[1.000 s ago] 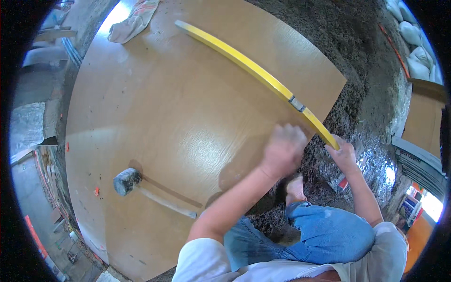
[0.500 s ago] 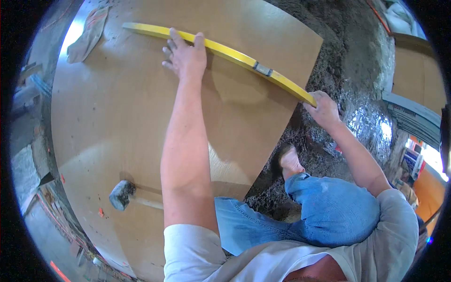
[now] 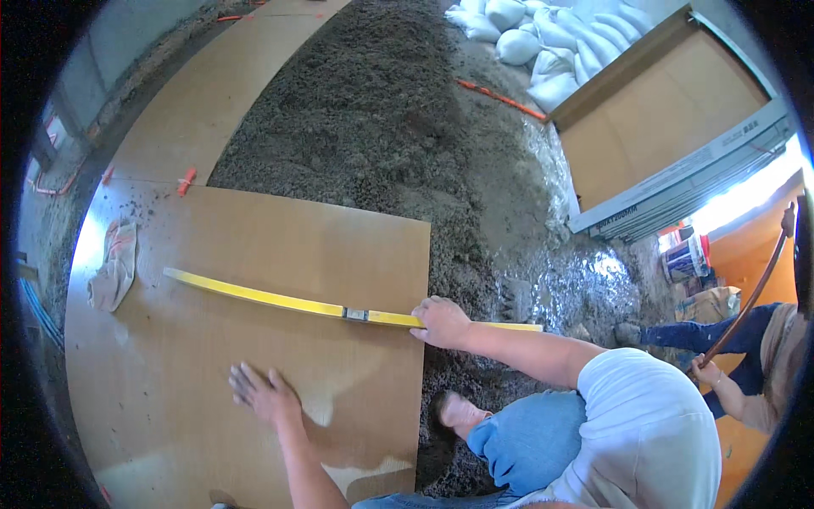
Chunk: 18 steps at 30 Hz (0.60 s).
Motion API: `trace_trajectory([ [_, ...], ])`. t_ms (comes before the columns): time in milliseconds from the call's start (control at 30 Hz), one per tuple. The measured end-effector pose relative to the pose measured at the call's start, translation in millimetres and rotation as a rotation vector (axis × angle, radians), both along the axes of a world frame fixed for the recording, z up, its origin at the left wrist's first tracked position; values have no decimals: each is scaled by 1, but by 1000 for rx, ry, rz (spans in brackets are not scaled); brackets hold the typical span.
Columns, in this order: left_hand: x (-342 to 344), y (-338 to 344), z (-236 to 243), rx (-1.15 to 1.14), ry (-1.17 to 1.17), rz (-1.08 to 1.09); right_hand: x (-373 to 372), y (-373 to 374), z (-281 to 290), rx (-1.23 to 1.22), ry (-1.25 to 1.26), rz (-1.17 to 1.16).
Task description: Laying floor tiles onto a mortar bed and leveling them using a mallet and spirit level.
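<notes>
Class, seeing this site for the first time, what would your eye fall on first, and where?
First comes the long yellow level, stretching across the big tan panel and past its right edge, with the person's right grip on it. Above, dark gritty ground fills the middle of the view. White sacks lie piled at the top, right of centre.

Printing on a box [image 3: 666, 114]

Dark capitals and figures stand along the pale grey-green side of the big brown box, with a smaller dark mark farther right on its edge. A bucket [image 3: 683, 260] below it bears coloured print, too small to read.
</notes>
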State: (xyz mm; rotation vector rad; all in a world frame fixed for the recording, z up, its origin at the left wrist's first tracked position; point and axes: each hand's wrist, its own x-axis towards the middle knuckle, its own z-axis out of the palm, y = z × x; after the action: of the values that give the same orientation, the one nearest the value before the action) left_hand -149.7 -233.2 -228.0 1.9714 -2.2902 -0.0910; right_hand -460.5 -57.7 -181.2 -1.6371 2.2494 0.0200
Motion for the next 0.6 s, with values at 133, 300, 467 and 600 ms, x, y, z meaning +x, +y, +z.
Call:
trace_trajectory([
  [133,23,14,-15,0,-56,105,-1,-5,-6,-18,26,32],
  [300,21,11,-23,-11,-45,132,-2,-7,-7,-64,48,86],
  [467,21,9,-28,-12,-90,109,-4,-8,-5,-72,-15,69],
  [600,26,11,-34,-27,-52,70,-4,-6,-6,-68,-60,38],
])
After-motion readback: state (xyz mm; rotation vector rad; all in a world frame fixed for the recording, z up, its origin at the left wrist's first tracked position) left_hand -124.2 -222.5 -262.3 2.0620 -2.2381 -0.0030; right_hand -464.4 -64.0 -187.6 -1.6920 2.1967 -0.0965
